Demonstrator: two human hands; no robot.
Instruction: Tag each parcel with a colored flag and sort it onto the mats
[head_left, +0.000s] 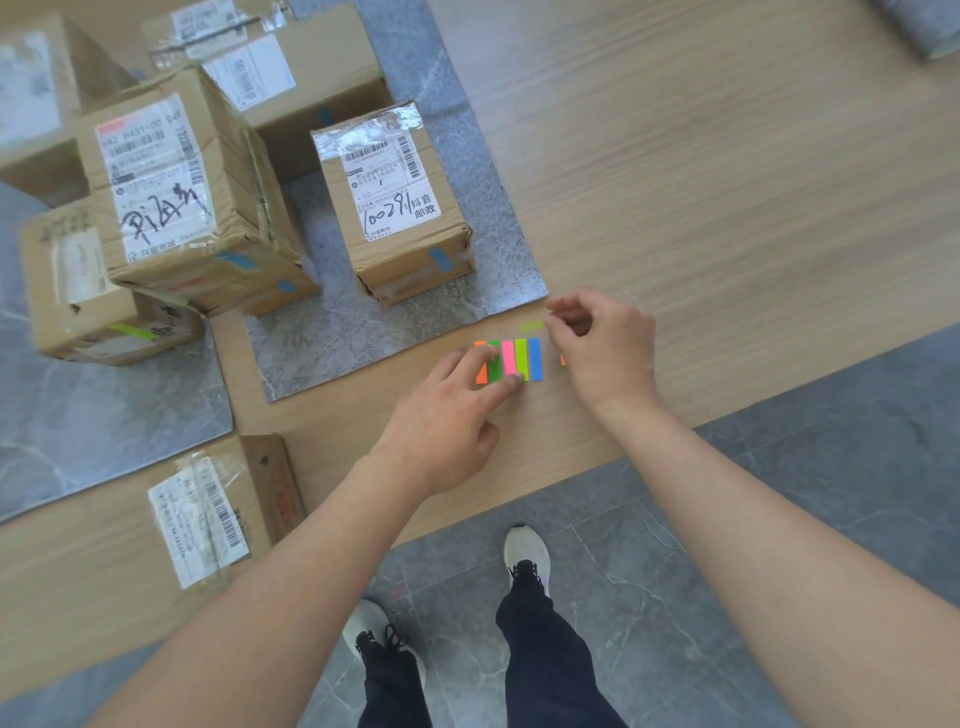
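We find the left hand (457, 410) pressing the flag pad (511, 359) flat on the bench (727, 208), fingers spread, while the right hand (605, 343) pinches a yellow-green flag (532, 326) just peeled. We advise keeping it taut and clear of the pad. Untagged parcel (213, 512) waits near; grey mats (363, 332) lie on pale wood, stone-tiled floor (779, 519) beneath.

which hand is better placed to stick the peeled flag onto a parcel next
Right. The right hand already pinches a yellow-green flag in its fingers, while the left hand presses down on the flag pad, likely steadying it.
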